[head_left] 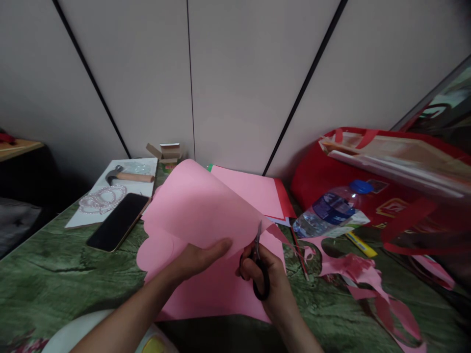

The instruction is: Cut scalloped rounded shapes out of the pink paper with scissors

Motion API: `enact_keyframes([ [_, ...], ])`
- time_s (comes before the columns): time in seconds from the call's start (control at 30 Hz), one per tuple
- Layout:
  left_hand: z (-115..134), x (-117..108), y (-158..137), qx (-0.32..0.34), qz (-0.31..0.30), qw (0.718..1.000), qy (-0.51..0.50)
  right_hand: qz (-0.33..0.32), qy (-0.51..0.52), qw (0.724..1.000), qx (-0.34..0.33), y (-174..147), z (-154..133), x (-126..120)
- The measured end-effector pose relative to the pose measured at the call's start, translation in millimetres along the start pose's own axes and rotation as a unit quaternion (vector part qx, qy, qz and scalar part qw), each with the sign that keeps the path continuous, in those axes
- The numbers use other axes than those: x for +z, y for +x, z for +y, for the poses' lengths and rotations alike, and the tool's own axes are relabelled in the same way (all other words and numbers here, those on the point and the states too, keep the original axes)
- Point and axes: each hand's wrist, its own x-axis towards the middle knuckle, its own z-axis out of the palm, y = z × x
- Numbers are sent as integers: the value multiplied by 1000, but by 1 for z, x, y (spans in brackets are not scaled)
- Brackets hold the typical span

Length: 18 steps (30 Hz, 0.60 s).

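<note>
My left hand (204, 257) grips the lower edge of a pink paper sheet (198, 206), thumb on top, fingers hidden beneath. The sheet is lifted and curls, and scalloped edges show at its left side. In my right hand (265, 274) is a pair of scissors (258, 255) with black handles, its blades pointing up at the sheet's right edge. A narrow pink strip trails off to the right from near the blades. More pink paper (217, 299) lies flat under both hands.
Pink scraps (353, 267), a water bottle (327, 208), a yellow cutter (361, 244) and a red bag (368, 186) are at right. A phone (118, 221), a hammer (128, 176) and beads (103, 198) lie left. Behind are a small box (169, 153) and pink sheets (250, 189).
</note>
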Motion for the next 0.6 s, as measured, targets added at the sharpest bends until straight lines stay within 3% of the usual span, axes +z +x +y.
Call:
enact_keyframes([
  [0.17, -2, -1, 0, -2, 4, 1000, -3, -1, -7, 1000, 2, 0, -1, 1],
  [0.43, -17, 2, 6, 13, 67, 998, 4, 9, -16, 1000, -1, 0, 0, 2],
  [0.6, -15, 3, 7, 27, 92, 995, -18, 4, -4, 1000, 7, 0, 1, 2],
])
